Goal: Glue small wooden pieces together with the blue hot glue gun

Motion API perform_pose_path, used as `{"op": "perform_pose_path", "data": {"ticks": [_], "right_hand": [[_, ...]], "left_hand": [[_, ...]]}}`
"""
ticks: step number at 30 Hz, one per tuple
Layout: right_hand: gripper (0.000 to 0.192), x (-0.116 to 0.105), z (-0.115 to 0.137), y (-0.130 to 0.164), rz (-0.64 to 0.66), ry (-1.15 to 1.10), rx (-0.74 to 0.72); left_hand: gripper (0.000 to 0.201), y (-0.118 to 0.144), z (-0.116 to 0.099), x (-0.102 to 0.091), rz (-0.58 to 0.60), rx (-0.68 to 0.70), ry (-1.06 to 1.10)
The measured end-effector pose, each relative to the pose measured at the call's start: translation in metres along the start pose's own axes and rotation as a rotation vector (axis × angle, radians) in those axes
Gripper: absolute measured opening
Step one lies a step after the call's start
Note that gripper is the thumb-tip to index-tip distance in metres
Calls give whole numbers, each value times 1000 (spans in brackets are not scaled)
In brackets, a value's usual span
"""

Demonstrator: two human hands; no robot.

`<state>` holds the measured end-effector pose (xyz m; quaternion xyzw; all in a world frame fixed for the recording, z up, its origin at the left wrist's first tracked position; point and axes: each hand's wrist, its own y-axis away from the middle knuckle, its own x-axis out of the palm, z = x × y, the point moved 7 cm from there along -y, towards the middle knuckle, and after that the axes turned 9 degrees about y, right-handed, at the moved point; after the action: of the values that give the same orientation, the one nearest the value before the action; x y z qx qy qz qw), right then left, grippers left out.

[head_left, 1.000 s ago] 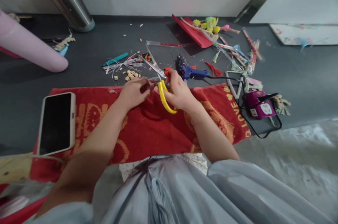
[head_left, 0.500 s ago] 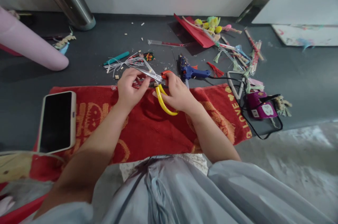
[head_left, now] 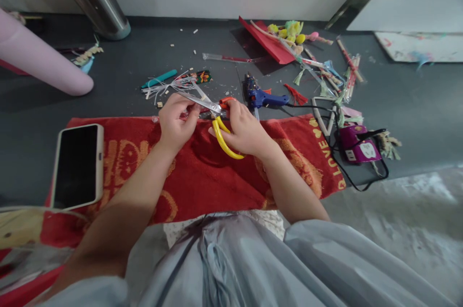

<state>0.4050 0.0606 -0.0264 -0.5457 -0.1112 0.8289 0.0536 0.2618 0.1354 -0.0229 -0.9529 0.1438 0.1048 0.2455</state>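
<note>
Right hand [head_left: 246, 128]: 1; fingers closed through the yellow handle loops of the scissors [head_left: 217, 119], gripping them.
Left hand [head_left: 176, 121]: 1; fingertips pinched on a small thin piece at the scissor blades; what the piece is cannot be told.
Scissors: 1 pair; blades slightly parted, pointing up-left between the two hands, above the far edge of the red towel [head_left: 202, 172].
Red towel: 1; spread across the person's lap and the dark floor [head_left: 108, 100], gold print with "LOVE" at its right end.
Phone [head_left: 77, 166]: 1; screen dark, lying on the towel's left end, well apart from the hands.
Glue gun [head_left: 262, 97]: 1, blue; on the floor just beyond the right hand, black cord running right.
Purple power strip [head_left: 356, 149]: 1; right of the towel, cord looped around it.
Teal stick [head_left: 159, 79]: 1; on the floor beyond the left hand, beside a bunch of pale strands [head_left: 170, 87].
Red folded paper [head_left: 267, 42]: 1; far floor, with pom-poms and tassel sticks beside it, count not clear.
Pink roll [head_left: 39, 59]: 1; far left.
Metal post [head_left: 92, 1]: 1; upper left.
</note>
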Motion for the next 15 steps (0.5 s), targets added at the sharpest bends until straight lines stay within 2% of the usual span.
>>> {"op": "perform_pose_path", "data": {"ticks": [5,15], "right_hand": [[70,0,1,0,28,-53,-10],[70,0,0,0,81,-162,-5]], "left_hand": [[8,0,-2,-1,0,45,-80],[19,3,-5,2,-29,316,-188]]}}
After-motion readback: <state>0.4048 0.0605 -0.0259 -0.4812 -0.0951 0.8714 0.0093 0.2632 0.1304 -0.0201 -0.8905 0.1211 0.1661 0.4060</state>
